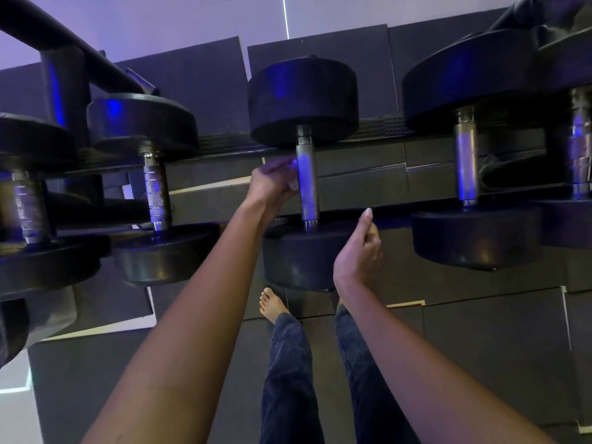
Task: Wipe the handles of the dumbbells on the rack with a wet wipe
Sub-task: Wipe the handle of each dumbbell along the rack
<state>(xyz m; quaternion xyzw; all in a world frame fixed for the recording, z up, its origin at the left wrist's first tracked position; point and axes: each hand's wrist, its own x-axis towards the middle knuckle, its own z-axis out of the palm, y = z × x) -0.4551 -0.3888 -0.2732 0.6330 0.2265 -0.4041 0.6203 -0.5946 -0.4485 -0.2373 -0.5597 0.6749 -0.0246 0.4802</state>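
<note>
A black dumbbell lies on the rack straight ahead, its knurled metal handle [307,181] running away from me between two round heads. My left hand [272,182] holds a pale wet wipe [292,174] against the left side of that handle, fingers curled round the wipe. My right hand [358,251] rests on the top right edge of the near head [298,261], thumb raised, fingers hidden behind the head's edge.
More dumbbells sit on the rack: one to the left [157,193], another at far left [27,209], two on the right [467,165] [581,145]. A black rack post [64,91] rises at upper left. My bare foot [272,304] stands on dark floor mats.
</note>
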